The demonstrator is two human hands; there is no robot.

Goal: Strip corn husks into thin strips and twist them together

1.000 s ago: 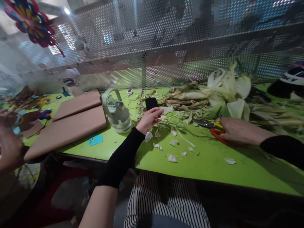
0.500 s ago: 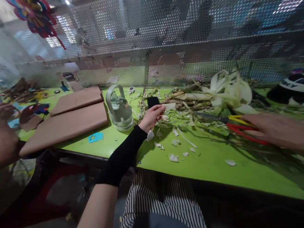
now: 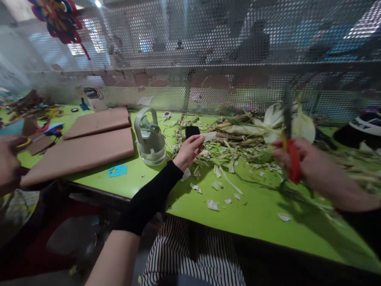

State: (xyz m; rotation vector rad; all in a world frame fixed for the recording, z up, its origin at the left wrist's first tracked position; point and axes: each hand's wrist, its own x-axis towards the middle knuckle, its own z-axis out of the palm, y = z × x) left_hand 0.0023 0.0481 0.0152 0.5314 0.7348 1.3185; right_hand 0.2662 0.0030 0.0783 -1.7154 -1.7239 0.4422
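Pinched between the fingertips of my left hand (image 3: 187, 153) is a pale strip of corn husk (image 3: 210, 136), its flat end pointing right. My right hand (image 3: 317, 167) is closed around the red and yellow handles of a pair of scissors (image 3: 287, 115). The dark blades point upward, slightly blurred by motion. Behind my hands lies a heap of dried and pale corn husks (image 3: 238, 129). Small white husk scraps (image 3: 213, 205) are scattered on the green table (image 3: 253, 220) in front of me.
Left of my left hand stands a green water bottle (image 3: 151, 139). Brown folded paper (image 3: 98, 155) and a blue tag (image 3: 117, 171) lie farther left. Another person's hand (image 3: 8, 159) is at the left edge. A perforated metal screen (image 3: 143, 43) borders the table's back; a black cap (image 3: 360, 129) sits at right.
My right hand has lifted the scissors off the table and moved left, turning the blades from pointing left to pointing up. My left hand still holds the husk strip in nearly the same place.
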